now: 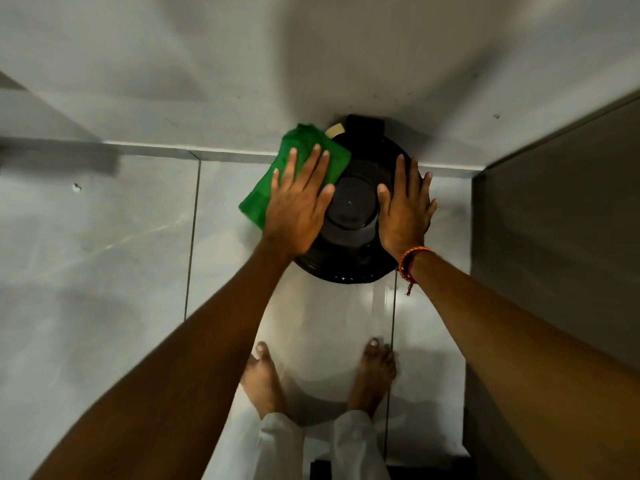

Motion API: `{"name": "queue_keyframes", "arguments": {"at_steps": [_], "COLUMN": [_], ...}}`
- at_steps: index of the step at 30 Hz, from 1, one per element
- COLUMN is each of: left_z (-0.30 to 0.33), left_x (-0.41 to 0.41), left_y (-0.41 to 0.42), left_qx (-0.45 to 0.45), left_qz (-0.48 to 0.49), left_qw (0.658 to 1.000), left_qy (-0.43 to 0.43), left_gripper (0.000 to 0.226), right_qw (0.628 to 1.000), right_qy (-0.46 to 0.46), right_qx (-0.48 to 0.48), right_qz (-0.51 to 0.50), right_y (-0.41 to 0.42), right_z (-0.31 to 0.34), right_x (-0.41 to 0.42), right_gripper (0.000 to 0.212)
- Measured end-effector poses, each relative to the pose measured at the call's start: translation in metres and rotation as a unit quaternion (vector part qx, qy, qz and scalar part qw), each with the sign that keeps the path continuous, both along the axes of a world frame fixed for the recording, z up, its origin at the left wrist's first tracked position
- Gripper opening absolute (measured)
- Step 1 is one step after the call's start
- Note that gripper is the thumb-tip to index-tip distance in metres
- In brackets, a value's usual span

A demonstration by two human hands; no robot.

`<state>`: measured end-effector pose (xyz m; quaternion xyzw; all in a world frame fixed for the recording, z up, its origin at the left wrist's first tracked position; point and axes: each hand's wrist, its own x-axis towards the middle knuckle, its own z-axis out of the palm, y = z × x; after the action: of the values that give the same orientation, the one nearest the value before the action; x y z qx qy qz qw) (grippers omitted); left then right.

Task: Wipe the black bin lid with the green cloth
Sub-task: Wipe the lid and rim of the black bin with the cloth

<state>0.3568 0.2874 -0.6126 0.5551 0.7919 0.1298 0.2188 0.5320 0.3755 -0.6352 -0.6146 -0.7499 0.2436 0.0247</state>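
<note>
Head view: black bin lid [349, 202] against wall [242, 64], dark cabinet [554, 220] just beside

No legible text, label, brand, number or sign appears on the black bin lid [349, 202] or anywhere around it.

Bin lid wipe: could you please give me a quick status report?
Left hand flat on green cloth, pressing it on black bin lid's left side. Right hand open, bracing lid's right side. Nothing in the way.
</note>
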Motion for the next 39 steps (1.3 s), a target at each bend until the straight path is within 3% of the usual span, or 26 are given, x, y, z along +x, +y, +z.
{"name": "queue_keyframes", "arguments": {"at_steps": [8, 12, 15, 17, 21, 26, 28, 31, 32, 34, 36, 39], "left_z": [0.002, 0.003, 0.003, 0.004, 0.016, 0.041, 0.049, 0.058, 0.059, 0.064, 0.074, 0.102], "left_x": [0.057, 0.081, 0.072, 0.055, 0.042, 0.042, 0.028, 0.013, 0.013, 0.014, 0.014, 0.001], "left_y": [0.001, -0.04, -0.079, -0.083, -0.034, 0.016, 0.01, -0.009, -0.015, -0.023, -0.026, -0.029], "left_qx": [-0.016, -0.023, -0.025, -0.032, -0.046, -0.037, -0.02, -0.075, -0.094, -0.098, -0.1, -0.113], "left_qz": [-0.113, -0.064, -0.08, -0.037, 0.071, 0.013, 0.07, 0.246, 0.268, 0.3, 0.356, 0.398], "left_qw": [0.991, 0.997, 0.996, 0.999, 0.996, 0.999, 0.997, 0.966, 0.955, 0.927, 0.865, 0.783], "left_qy": [0.072, 0.04, 0.034, 0.017, 0.009, -0.018, -0.005, -0.037, -0.079, -0.202, -0.34, -0.464], "left_gripper": [0.067, 0.065, 0.062, 0.06, 0.063, 0.061, 0.063, 0.068, 0.067, 0.059, 0.052, 0.04], "right_qw": [1.0, 1.0, 1.0, 1.0, 1.0, 0.998, 0.999, 0.998, 0.998, 0.986, 0.956, 0.882], "right_qy": [0.025, 0.022, 0.015, 0.014, 0.004, 0.014, 0.012, 0.019, 0.049, 0.144, 0.207, 0.3], "right_qx": [-0.004, -0.016, -0.009, -0.011, -0.015, -0.055, -0.028, 0.051, 0.03, -0.074, -0.178, -0.279], "right_qz": [-0.002, -0.001, 0.002, 0.0, 0.006, 0.024, 0.019, 0.023, 0.016, -0.033, -0.105, -0.235], "right_y": [0.0, 0.0, -0.001, -0.001, -0.001, 0.003, 0.002, -0.015, -0.025, -0.046, -0.058, -0.063], "right_z": [0.001, 0.002, 0.005, 0.007, 0.011, 0.024, 0.037, 0.06, 0.065, 0.077, 0.088, 0.115], "right_x": [0.002, 0.001, 0.001, 0.0, -0.001, 0.003, 0.003, -0.006, -0.013, -0.033, -0.047, -0.062], "right_gripper": [0.062, 0.065, 0.062, 0.061, 0.062, 0.062, 0.06, 0.05, 0.046, 0.039, 0.042, 0.047]}}
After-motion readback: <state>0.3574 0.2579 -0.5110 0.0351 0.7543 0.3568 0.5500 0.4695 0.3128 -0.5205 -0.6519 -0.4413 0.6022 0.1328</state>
